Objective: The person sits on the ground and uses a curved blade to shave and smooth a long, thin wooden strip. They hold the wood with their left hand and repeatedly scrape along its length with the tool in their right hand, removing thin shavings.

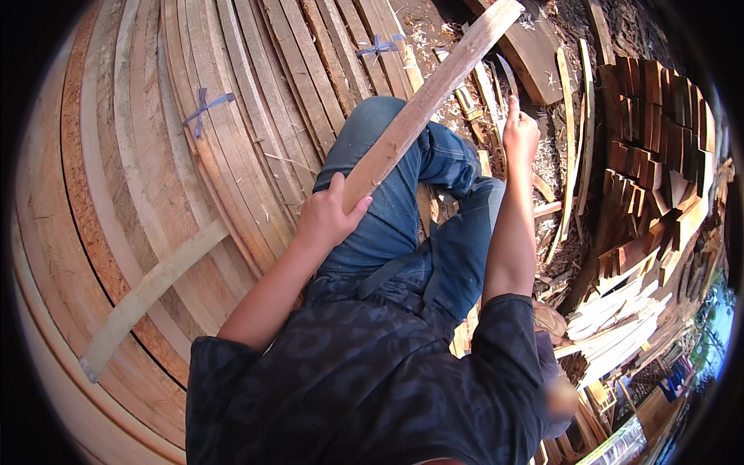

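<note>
My left hand [335, 215] is closed round the lower end of a long flat wooden slat [422, 112]. The slat slants up and to the right, over my jeans-clad left leg [380, 147], and its far end rises past the top of the view. Out to the right, my right hand [521, 136] is a fist round a knife, with a finger lying up along it. The knife's thin, slightly curved blade [508, 76] points away from me, apart from the slat. Its handle is mostly hidden in the fist.
Long boards [147, 155] lie side by side on the left, some tied with blue strips [208, 108]. A loose slat [147, 298] crosses them. A thick wooden block [531, 58] lies ahead among shavings. Stacked wood pieces [659, 147] stand right. Another person [554, 387] is behind my right arm.
</note>
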`<state>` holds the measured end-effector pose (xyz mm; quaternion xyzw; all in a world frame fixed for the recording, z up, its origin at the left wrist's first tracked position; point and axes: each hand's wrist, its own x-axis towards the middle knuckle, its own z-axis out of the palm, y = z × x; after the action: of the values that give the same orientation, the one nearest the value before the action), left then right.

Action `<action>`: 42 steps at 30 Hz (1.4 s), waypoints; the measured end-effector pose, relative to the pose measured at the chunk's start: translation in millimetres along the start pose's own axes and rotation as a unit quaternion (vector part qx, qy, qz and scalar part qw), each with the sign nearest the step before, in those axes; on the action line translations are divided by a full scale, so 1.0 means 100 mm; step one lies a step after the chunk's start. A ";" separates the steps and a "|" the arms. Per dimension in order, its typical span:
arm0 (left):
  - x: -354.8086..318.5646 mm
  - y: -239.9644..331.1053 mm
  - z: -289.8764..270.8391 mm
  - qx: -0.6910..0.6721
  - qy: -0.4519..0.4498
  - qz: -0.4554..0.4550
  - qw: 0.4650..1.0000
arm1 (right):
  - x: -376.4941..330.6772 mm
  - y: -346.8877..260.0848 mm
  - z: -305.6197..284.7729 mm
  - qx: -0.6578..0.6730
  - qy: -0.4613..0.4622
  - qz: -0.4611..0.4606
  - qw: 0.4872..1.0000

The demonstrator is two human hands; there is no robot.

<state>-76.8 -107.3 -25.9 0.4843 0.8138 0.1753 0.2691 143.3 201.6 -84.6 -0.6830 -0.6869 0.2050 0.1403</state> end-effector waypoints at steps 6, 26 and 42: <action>-0.02 -0.03 -0.02 -0.002 -0.024 -0.025 0.999 | -0.18 0.65 -0.37 0.024 -0.009 0.031 0.999; -0.22 -0.31 -0.45 -0.272 -0.258 -0.137 0.917 | -1.62 0.27 0.06 0.359 -0.139 -0.037 0.922; -0.32 -0.04 -0.45 -0.347 -0.266 -0.177 0.882 | -1.92 -0.42 -0.13 0.157 -0.193 -0.108 0.963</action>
<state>-94.6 -138.1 16.7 0.2367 0.6708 0.2603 0.6529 117.9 12.0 -37.2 -0.5215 -0.7300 0.4217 0.1317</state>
